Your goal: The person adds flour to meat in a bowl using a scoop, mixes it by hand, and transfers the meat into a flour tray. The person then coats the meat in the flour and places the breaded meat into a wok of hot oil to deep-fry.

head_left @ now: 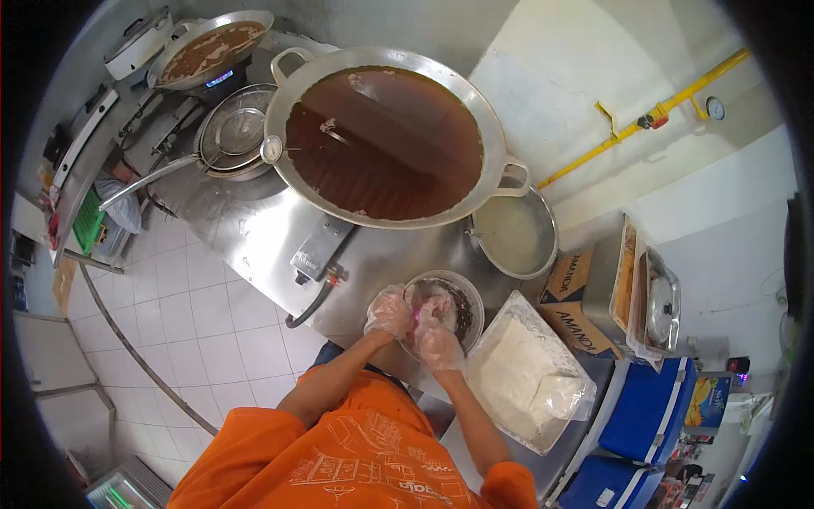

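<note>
Both of my hands wear clear plastic gloves and meet at a round bowl (480, 299) near the table's front edge. My left hand (389, 312) is at the bowl's left rim with its fingers curled in. My right hand (440, 343) reaches over the front rim, fingers bent inward. Between them shows a pale pink, wet-looking lump (437, 305), perhaps raw meat; the glove plastic blurs its outline. A dark mottled layer lines the bowl's right inner side. Close by on the right stands a white tray (480, 360) of white powder, with a clear plastic bag (561, 397) lying on it.
A large two-handled wok (493, 127) of brown oil sits behind the bowl, above a burner's control box (320, 246). Strainers (236, 134) lie left of it; a pot of cloudy liquid (514, 233) is right. Cardboard boxes (577, 331) and blue coolers (638, 407) line the right.
</note>
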Demonstrator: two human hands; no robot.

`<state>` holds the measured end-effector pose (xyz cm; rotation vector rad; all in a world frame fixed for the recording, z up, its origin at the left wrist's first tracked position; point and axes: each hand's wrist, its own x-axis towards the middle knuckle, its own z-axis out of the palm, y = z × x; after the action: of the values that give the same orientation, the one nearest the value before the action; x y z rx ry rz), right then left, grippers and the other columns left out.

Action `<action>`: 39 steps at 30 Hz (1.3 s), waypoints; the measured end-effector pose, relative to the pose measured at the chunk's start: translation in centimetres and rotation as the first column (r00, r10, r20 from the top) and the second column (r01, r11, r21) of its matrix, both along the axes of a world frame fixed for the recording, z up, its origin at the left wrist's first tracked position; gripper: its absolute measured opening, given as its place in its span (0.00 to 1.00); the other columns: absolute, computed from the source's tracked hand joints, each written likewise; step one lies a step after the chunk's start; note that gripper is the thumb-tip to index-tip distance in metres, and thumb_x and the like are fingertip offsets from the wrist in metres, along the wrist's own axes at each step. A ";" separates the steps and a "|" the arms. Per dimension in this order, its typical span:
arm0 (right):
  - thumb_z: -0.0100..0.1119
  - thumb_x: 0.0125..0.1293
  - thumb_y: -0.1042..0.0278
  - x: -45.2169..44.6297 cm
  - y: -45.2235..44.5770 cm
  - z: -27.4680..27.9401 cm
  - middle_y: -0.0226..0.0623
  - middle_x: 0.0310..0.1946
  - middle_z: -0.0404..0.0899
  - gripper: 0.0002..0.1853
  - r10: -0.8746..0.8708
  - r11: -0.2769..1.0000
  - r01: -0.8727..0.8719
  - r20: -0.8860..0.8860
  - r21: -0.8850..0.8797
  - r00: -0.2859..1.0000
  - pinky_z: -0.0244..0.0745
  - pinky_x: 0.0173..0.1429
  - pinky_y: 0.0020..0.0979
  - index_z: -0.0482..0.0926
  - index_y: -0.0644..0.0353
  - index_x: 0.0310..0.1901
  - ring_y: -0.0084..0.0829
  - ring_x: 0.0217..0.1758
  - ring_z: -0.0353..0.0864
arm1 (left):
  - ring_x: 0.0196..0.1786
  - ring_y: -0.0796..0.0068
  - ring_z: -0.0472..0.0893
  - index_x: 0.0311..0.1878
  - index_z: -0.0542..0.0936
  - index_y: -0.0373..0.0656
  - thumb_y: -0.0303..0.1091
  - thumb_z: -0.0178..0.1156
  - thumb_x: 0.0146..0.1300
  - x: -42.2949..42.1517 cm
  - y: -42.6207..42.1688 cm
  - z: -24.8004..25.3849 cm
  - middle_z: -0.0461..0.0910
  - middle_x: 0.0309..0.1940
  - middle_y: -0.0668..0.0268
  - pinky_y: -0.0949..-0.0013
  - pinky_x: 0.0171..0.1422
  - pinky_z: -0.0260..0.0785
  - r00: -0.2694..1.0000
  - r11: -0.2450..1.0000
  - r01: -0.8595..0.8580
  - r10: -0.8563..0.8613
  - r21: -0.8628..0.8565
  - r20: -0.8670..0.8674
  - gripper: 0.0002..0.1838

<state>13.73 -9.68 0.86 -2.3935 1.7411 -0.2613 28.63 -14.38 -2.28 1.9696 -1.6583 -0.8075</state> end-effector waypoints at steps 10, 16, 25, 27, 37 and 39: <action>0.50 0.65 0.65 -3.7 2.0 -3.6 0.50 0.32 0.82 0.13 -0.231 0.908 0.330 -0.349 0.257 0.908 0.77 0.43 0.44 0.83 0.63 0.35 0.50 0.41 0.83 | 0.43 0.47 0.81 0.37 0.82 0.40 0.50 0.47 0.72 -0.7 0.3 -0.8 0.83 0.38 0.50 0.51 0.51 0.73 0.994 0.987 -0.078 0.067 -0.142 -0.082 0.23; 0.51 0.65 0.57 -2.7 -4.3 -8.2 0.44 0.42 0.86 0.20 0.542 0.626 -0.241 -0.192 0.741 0.818 0.80 0.43 0.43 0.82 0.63 0.48 0.50 0.41 0.85 | 0.41 0.48 0.81 0.35 0.83 0.39 0.48 0.46 0.73 -1.6 0.2 0.9 0.83 0.36 0.50 0.50 0.50 0.72 0.999 0.983 -0.052 0.050 -0.176 -0.013 0.24; 0.55 0.66 0.60 -10.3 -4.5 -0.4 0.30 0.20 0.75 0.13 -0.627 0.494 -0.044 0.390 0.868 0.674 0.67 0.23 0.32 0.84 0.60 0.36 0.26 0.20 0.70 | 0.43 0.46 0.81 0.38 0.82 0.39 0.50 0.44 0.74 -0.9 0.3 -0.7 0.82 0.36 0.48 0.51 0.52 0.72 0.999 0.992 0.032 -0.028 -0.122 0.037 0.25; 0.56 0.66 0.61 -8.6 -4.8 -4.1 0.34 0.23 0.77 0.13 -0.291 0.812 -0.035 0.456 0.583 0.841 0.70 0.28 0.34 0.84 0.62 0.35 0.30 0.24 0.73 | 0.43 0.46 0.81 0.39 0.82 0.39 0.50 0.44 0.73 -0.9 0.3 -0.9 0.82 0.37 0.48 0.51 0.52 0.73 0.997 0.998 0.057 -0.055 -0.025 0.052 0.24; 0.52 0.67 0.68 -3.8 -2.5 3.4 0.53 0.36 0.83 0.11 -0.247 0.888 0.265 -0.095 0.375 0.964 0.78 0.45 0.48 0.79 0.69 0.38 0.50 0.43 0.84 | 0.40 0.48 0.82 0.36 0.82 0.38 0.42 0.57 0.65 -0.4 0.9 0.0 0.82 0.34 0.49 0.52 0.47 0.74 0.999 0.997 0.043 -0.044 -0.062 -0.015 0.15; 0.49 0.68 0.66 -2.7 -3.1 2.5 0.52 0.37 0.83 0.12 -0.313 0.919 0.304 -0.003 0.251 0.950 0.77 0.44 0.49 0.78 0.65 0.43 0.52 0.41 0.83 | 0.40 0.48 0.82 0.36 0.82 0.38 0.44 0.55 0.67 -0.7 1.2 -0.1 0.82 0.34 0.49 0.52 0.47 0.74 0.997 0.993 0.073 -0.074 -0.096 -0.013 0.17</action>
<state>11.01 -12.82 3.31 -1.9260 1.9987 -0.1155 27.96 -13.18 -2.37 1.8428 -1.7361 -0.7545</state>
